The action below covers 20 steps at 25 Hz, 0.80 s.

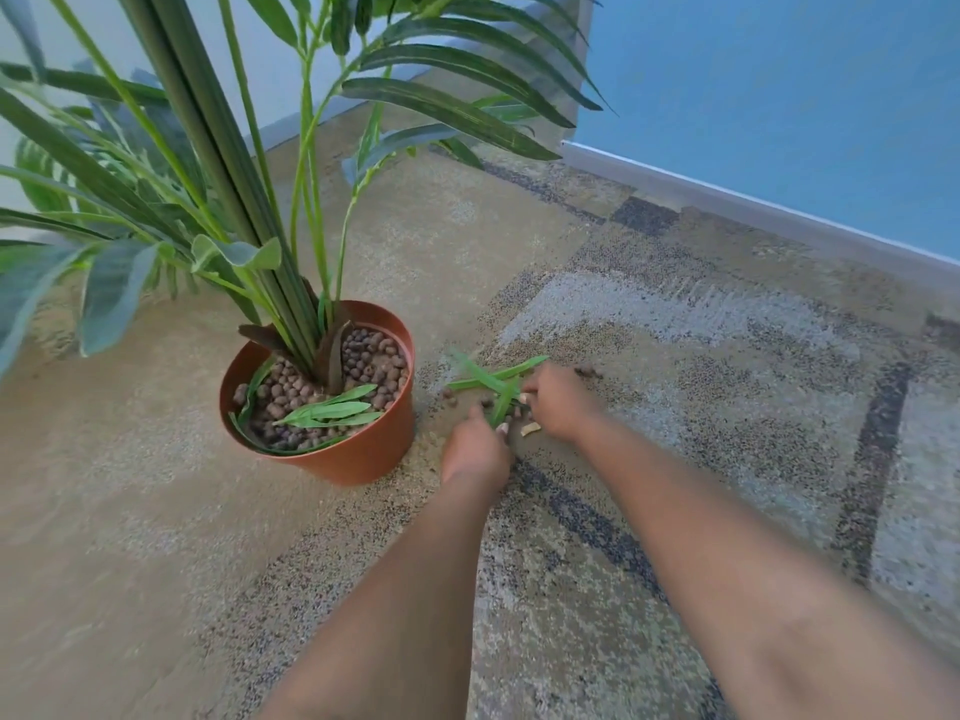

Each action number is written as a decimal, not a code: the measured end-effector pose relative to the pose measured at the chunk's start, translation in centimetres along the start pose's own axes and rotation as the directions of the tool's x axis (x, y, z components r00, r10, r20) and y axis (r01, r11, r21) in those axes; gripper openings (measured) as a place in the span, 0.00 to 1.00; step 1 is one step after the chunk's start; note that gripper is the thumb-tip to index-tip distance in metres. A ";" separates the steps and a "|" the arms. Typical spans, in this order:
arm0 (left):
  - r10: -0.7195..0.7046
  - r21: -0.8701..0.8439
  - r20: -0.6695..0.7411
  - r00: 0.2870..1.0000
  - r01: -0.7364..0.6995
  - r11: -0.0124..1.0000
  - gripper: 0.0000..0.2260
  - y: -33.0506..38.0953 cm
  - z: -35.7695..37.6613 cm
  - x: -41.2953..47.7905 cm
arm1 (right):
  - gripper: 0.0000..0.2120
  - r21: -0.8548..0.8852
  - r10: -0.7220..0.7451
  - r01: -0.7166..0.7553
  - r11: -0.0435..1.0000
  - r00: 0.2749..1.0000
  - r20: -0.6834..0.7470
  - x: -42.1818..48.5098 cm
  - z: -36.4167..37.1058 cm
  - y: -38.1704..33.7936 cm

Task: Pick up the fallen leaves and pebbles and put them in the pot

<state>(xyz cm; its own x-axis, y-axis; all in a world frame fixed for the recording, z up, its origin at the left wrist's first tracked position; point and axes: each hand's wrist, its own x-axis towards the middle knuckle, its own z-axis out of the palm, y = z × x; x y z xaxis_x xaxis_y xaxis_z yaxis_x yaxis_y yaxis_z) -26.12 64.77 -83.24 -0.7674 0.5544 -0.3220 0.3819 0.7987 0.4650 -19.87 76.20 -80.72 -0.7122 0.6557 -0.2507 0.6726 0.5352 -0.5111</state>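
Observation:
A terracotta pot (363, 459) stands on the carpet at centre left, holding a tall green plant, brown pebbles and a few loose green leaves (332, 410). To its right, several fallen leaves (493, 379) lie crossed on the carpet with brown pebbles (451, 396) scattered around them. My left hand (475, 449) and my right hand (558, 402) rest on either side of this pile, fingertips on the leaves and pebbles. Motion blur hides whether either hand grips anything. A few more pebbles (587, 371) lie just beyond my right hand.
The plant's long fronds (441, 111) spread over the pot and the upper left. A blue wall with a white baseboard (753, 205) runs along the right. Patterned beige and grey carpet (675, 356) covers the floor.

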 end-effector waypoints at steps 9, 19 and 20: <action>0.156 -0.809 0.394 0.906 0.262 0.526 0.04 -2.2 -2.9 -4.6 | 0.20 -0.290 -0.277 0.256 0.922 0.960 -0.033 -2.6 4.0 1.9; 0.134 -0.996 0.044 0.990 0.033 0.082 0.09 -4.0 -14.0 -7.5 | 0.13 0.605 0.202 -0.038 0.796 0.958 -0.204 -2.9 -0.4 2.1; 0.076 -0.996 -0.002 0.997 -0.008 0.086 0.09 -4.6 -15.4 -7.3 | 0.14 0.691 0.239 -0.044 0.722 0.953 -0.189 -2.9 -1.7 2.2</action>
<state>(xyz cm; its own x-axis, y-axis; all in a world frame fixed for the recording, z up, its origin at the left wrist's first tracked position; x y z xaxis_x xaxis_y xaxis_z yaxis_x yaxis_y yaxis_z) -30.20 53.45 -70.33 -0.7372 0.6128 -0.2844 -0.4739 -0.1691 0.8642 -16.01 76.40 -79.73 -0.4801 0.8528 -0.2056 0.3781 -0.0103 -0.9257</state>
